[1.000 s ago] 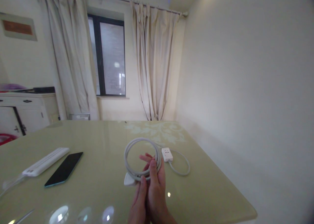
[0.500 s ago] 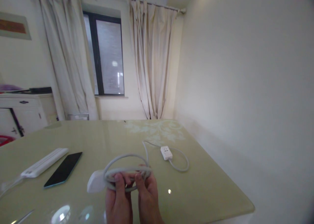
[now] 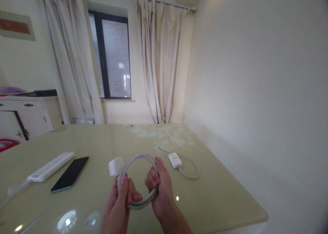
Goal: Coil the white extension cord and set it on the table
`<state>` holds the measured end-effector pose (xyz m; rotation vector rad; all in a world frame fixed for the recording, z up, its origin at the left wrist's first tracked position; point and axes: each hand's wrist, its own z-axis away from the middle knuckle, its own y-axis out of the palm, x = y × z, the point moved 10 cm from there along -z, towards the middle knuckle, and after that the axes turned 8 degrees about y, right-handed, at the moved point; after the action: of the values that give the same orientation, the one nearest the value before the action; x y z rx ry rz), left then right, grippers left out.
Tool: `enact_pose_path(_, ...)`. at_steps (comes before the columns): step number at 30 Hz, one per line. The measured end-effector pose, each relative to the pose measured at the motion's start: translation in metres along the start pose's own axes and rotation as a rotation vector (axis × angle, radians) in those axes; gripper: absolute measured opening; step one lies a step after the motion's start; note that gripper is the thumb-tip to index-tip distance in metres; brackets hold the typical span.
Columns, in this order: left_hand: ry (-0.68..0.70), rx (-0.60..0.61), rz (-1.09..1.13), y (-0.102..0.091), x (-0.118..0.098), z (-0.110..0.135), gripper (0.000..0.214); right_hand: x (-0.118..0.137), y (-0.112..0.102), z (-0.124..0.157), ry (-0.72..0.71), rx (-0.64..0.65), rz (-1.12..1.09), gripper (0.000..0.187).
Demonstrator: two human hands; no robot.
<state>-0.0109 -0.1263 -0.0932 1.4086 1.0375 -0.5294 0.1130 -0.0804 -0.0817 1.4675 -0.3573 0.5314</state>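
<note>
A grey-white power cable (image 3: 140, 156) is wound into a round coil of a few loops, held up above the table. My left hand (image 3: 122, 194) is closed around the coil's left side, thumb on top. On the opposite side my right hand (image 3: 160, 186) grips the loops with curled fingers. A white plug (image 3: 115, 166) sticks out at the coil's upper left, next to my left hand. Beyond my right hand, the cable's far length curves over the table to a small white socket block (image 3: 175, 160), which lies face up.
A white power strip (image 3: 51, 167) with its own cord and a dark phone (image 3: 70, 174) lie to the left on the glossy green table (image 3: 220, 196). A thin pointed object (image 3: 32, 223) is at the front left. The wall (image 3: 251, 118) runs along the right.
My hands have spread apart, and the coil has turned from flat to a more open, upright ring. The plug has shifted up and right with it. The socket block stays on the table.
</note>
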Motion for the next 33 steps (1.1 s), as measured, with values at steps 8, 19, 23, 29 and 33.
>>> enact_pose_path(8, 0.061, -0.033, 0.354, 0.015, 0.055, 0.006, 0.049, 0.005, -0.004, -0.002, -0.050, -0.071, -0.129, 0.057)
enact_pose_path(19, -0.119, 0.199, -0.152, -0.004, 0.000, -0.020, 0.051, 0.013, -0.007, -0.007, 0.028, 0.049, 0.150, 0.058)
enact_pose_path(23, -0.199, 0.210, -0.124, -0.007, 0.004, -0.022, 0.048, 0.012, -0.014, -0.009, -0.024, -0.048, 0.163, 0.061)
enact_pose_path(29, -0.022, -0.018, 0.384, 0.014, 0.033, -0.008, 0.056, 0.012, -0.007, -0.011, -0.103, -0.112, 0.004, 0.061)
enact_pose_path(33, -0.043, -0.057, 0.421, 0.026, 0.041, -0.004, 0.056, 0.017, -0.003, -0.015, -0.103, -0.072, 0.039, 0.061)
